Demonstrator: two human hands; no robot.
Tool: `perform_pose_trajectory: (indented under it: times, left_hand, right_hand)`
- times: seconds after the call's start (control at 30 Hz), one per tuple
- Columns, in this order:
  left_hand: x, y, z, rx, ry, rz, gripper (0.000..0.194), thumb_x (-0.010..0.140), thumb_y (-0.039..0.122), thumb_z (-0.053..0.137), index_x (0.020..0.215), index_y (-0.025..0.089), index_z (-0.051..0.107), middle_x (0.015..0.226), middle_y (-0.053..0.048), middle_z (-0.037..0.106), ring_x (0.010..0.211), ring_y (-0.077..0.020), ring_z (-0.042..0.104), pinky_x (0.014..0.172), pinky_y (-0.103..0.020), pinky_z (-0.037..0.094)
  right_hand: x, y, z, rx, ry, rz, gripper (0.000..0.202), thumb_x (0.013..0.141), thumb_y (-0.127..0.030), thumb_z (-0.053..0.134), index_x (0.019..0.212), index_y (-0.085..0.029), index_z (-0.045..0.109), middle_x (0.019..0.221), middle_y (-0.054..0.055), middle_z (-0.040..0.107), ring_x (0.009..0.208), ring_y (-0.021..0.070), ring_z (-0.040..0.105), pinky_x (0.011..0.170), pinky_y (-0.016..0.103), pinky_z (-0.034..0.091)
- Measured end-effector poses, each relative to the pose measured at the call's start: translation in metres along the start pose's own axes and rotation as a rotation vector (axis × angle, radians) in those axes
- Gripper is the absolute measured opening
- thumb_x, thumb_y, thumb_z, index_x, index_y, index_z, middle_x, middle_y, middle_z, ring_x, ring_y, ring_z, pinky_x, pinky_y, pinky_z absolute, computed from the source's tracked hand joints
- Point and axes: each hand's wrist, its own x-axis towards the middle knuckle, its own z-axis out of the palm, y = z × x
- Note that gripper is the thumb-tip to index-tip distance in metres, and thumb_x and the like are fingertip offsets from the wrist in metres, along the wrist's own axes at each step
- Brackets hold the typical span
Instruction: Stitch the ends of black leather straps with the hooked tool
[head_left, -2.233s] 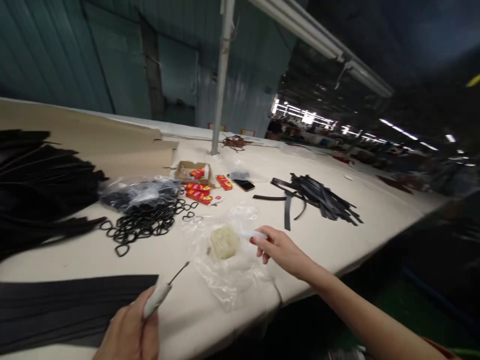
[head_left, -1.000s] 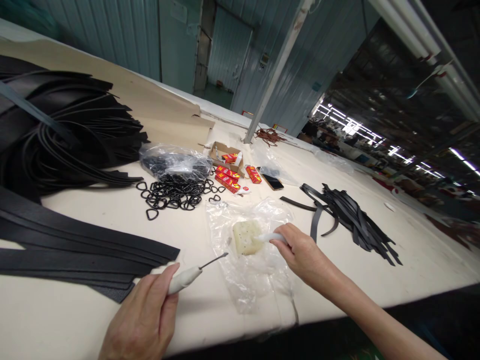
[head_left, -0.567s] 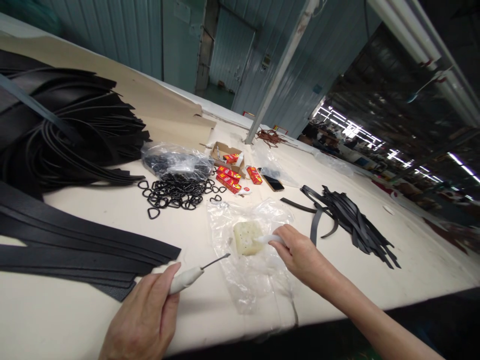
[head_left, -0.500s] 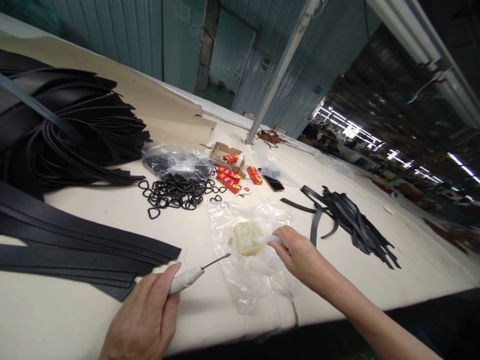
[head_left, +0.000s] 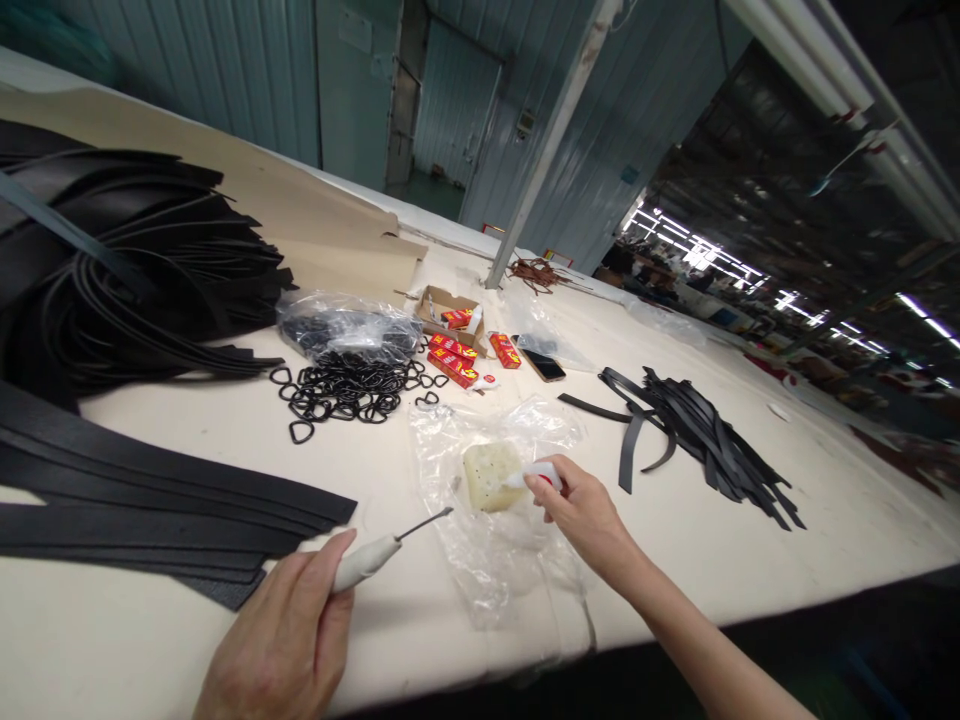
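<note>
My left hand (head_left: 281,635) grips the pale handle of a thin-shafted tool (head_left: 367,562), its tip pointing up and right over the table. My right hand (head_left: 581,510) is closed around a small white bottle (head_left: 541,478) with a red mark. The bottle's nozzle points left at the right side of a yellowish block (head_left: 489,477) and seems to meet it. Under the block lies a crumpled clear plastic bag (head_left: 484,580).
Black straps (head_left: 165,490) and a large black bundle (head_left: 135,260) fill the left. Beyond the bag are black rings (head_left: 349,388), red boxes (head_left: 452,366), a cardboard box (head_left: 431,315) and a phone (head_left: 544,365). Black strips (head_left: 705,430) lie right; a post (head_left: 547,150) rises behind.
My right hand has turned the bottle, so more of its body and its red mark show. My left hand keeps its hold on the tool. The whole view has shifted slightly.
</note>
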Motion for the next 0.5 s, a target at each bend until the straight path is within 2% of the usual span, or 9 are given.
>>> perform_pose_trajectory:
  times: [0.23, 0.5]
  left_hand:
    - [-0.006, -0.003, 0.004, -0.018, -0.027, -0.018, 0.037, 0.086, 0.014, 0.051, 0.122, 0.007, 0.047, 0.092, -0.012, 0.062, 0.081, -0.0232, 0.061, 0.082, -0.036, 0.045]
    - [-0.007, -0.003, 0.003, -0.005, -0.031, -0.028, 0.035, 0.085, 0.015, 0.053, 0.119, 0.007, 0.049, 0.092, -0.012, 0.063, 0.081, -0.0229, 0.061, 0.081, -0.035, 0.045]
  right_hand:
    - [-0.010, 0.010, 0.006, 0.174, 0.138, 0.084, 0.023, 0.083, -0.041, 0.045, 0.075, -0.019, 0.049, 0.061, -0.001, 0.055, 0.055, 0.0155, 0.057, 0.057, 0.027, 0.045]
    - [-0.010, 0.013, 0.014, 0.217, 0.176, 0.074, 0.022, 0.082, -0.040, 0.045, 0.071, -0.020, 0.045, 0.060, 0.000, 0.052, 0.054, 0.0156, 0.054, 0.052, 0.026, 0.044]
